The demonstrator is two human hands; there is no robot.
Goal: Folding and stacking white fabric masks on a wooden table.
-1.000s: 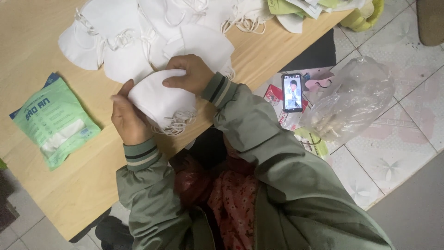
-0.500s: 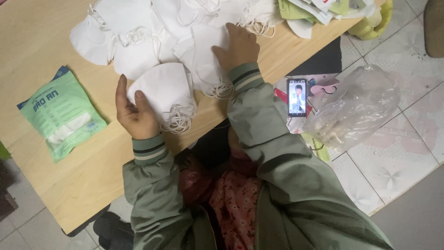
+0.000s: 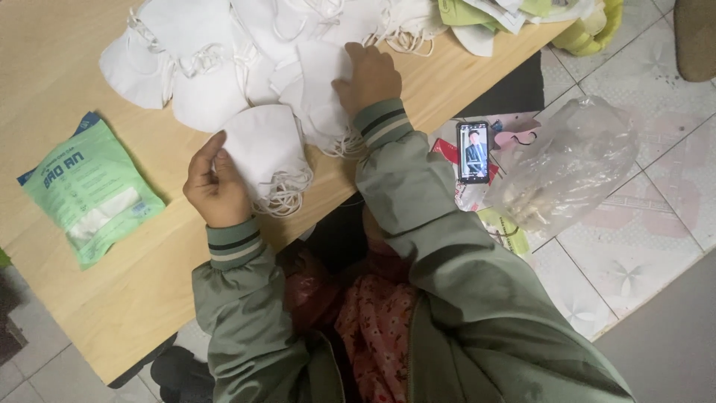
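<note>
Left hand [image 3: 216, 186]: resting on the wooden table [image 3: 112, 298], fingers loosely spread, thumb and fingertips touching the left edge of a stack of white masks [image 3: 267, 153] — not clamped around it.
Stack of white masks: near edge of the table, just right of the left hand, ear loops spilling out at its near side.
Right hand [image 3: 371, 75]: farther back and to the right, palm down, pressing flat on a single white mask [image 3: 322, 89] at the near fringe of the pile.
Hands: apart — stack and single mask lying between them.
Pile of loose white masks [image 3: 194, 52]: spread across the far side of the table, loops tangled.
Green packet [image 3: 91, 188]: flat on the table, well left of the left hand.
Phone [image 3: 473, 151]: off the table to the right, screen lit.
Clear plastic bag [image 3: 570, 168]: crumpled on the tiled floor [image 3: 641, 246], just right of the phone.
Sleeves: green jacket, striped cuffs at both wrists.
</note>
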